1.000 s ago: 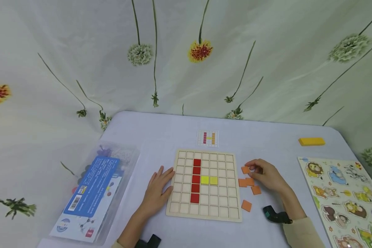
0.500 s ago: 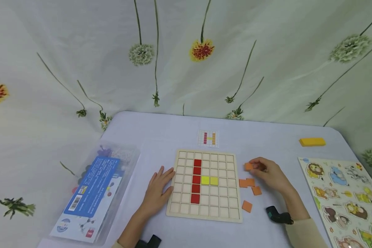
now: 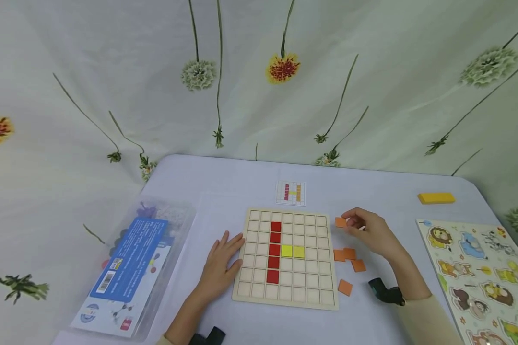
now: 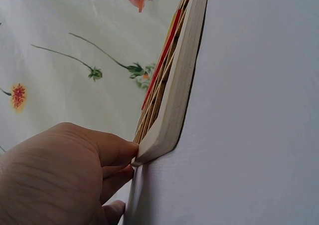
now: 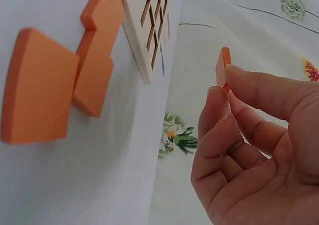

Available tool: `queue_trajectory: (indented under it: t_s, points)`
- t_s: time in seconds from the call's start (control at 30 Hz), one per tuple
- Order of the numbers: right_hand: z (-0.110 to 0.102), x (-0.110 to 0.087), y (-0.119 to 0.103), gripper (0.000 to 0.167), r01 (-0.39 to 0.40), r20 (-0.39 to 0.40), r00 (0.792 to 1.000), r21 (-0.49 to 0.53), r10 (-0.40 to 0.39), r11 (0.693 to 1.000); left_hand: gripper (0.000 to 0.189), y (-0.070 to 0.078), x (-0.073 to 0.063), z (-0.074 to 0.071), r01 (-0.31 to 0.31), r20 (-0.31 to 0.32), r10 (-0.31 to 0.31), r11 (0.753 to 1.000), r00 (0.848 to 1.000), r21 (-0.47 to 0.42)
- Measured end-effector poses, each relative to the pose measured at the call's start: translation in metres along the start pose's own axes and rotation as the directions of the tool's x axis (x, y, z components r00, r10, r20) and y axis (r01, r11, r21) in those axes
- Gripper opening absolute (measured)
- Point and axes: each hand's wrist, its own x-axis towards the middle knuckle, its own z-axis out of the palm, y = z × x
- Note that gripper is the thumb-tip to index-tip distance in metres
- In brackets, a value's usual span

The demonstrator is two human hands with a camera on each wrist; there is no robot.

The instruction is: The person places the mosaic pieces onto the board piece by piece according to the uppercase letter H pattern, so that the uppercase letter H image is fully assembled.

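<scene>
evenly, right grip point(image 3: 368, 232) pinches orange tile point(image 3: 340, 222) near gridded board point(image 3: 292, 279); left grip point(image 3: 219, 270), fingers extended, touches board edge.

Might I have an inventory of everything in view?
Table: one, white, centre.
Grid board: one, pale wood, mid-table.
Red tiles: five, red, in one column.
Yellow tiles: two, yellow, right of middle red tile.
Orange tiles: five, orange; four beside grid board, one held.
Pattern card: one, white, printed, beyond grid board.
Block: one, yellow, far right.
Animal board: one, multicoloured, right side.
Case: one, clear, left side.
Printed sheet: one, blue-and-white, at case.
Flowered cloth: one, pale, behind table.
Wrist devices: two, black, near sleeves.
Sleeves: two, beige, bottom edge.
Left hand: one, bare, touching grid board.
Right hand: one, bare, pinching orange tile.
</scene>
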Motion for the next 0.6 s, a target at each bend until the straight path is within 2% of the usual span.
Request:
queue_trajectory:
  t_s: [0.33, 0.6]
  points:
    - [0.018, 0.016, -0.016, 0.022, 0.062, 0.069, 0.996, 0.015, -0.063, 0.998, 0.050, -0.001, 0.000, 0.000, 0.006, 0.002, -0.006, 1.000, 1.000, 0.006]
    - [0.038, 0.030, -0.024, 0.021, 0.027, 0.146, 0.989, 0.000, -0.027, 1.000, 0.049, -0.002, 0.000, 0.001, 0.005, 0.004, -0.005, 1.000, 1.000, 0.001]
